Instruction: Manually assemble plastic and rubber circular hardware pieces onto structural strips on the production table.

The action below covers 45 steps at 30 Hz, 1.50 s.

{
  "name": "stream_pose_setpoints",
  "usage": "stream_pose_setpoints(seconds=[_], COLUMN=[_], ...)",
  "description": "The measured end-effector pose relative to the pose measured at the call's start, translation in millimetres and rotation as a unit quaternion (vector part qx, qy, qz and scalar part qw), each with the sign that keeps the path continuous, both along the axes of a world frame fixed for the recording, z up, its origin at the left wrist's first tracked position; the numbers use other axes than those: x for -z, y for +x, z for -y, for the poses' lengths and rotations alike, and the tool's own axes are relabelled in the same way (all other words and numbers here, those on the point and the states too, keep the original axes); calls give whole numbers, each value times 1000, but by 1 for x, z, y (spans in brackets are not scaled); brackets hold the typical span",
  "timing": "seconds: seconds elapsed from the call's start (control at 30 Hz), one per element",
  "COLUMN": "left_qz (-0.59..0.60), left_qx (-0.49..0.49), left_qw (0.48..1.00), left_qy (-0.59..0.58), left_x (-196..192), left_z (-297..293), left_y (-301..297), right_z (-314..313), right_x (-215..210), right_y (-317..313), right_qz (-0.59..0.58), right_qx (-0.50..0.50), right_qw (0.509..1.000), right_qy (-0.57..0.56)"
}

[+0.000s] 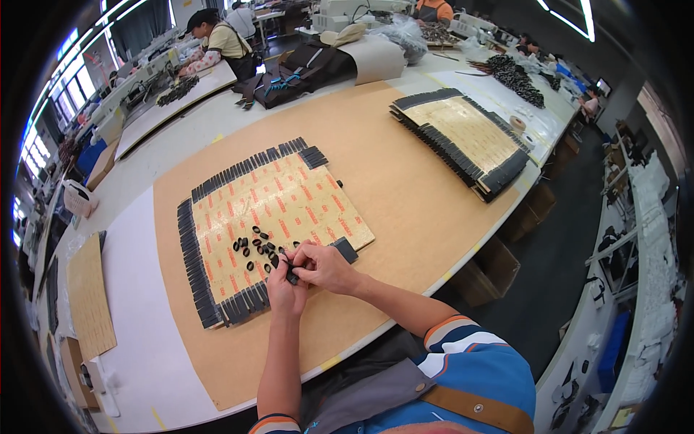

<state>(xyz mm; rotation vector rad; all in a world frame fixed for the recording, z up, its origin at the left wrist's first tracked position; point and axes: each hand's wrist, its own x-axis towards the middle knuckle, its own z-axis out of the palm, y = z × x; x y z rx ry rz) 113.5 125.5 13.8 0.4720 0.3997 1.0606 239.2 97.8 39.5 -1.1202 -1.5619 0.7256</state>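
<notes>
Over brown sheeting (412, 239), left grip (286, 291) and right grip (327, 268) pinch black material (292, 275) between them

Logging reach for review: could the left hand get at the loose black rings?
Probably yes: the left hand is close beside the black rings, most lying uncovered, though it holds a dark piece.
</notes>
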Motion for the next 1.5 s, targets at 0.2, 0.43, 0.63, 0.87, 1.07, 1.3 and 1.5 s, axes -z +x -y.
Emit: stream_pose_setpoints(seconds=[0.2, 0.43, 0.63, 0.87, 1.07, 1.3, 1.5], left_qz=[-2, -15, -30, -71, -77, -114, -94], left_qx=[-30, 14, 13, -98, -24, -53, -39], left_qw=[1000, 999, 996, 990, 995, 989, 995], left_qy=[1, 51, 85, 67, 54, 76, 21], left_x=[-16, -13, -8, -11, -27, -25, -22], left_z=[-2, -1, 5, -2, 12, 10, 10], left_y=[-2, 0, -4, -4, 13, 4, 3], right_z=[-8, -11, 3, 1, 2, -3, -115], right_x=[3, 8, -5, -1, 1, -2, 19], right_y=[-3, 1, -11, -2, -3, -6, 132], right_qz=[-247, -335, -287, -259, -282, -220, 150], right_qx=[-57, -93, -19, -6, -1, -29, 228], right_qw=[951, 897, 929, 935, 934, 946, 955], right_qy=[-177, -272, -233, -242, -218, -236, -118])
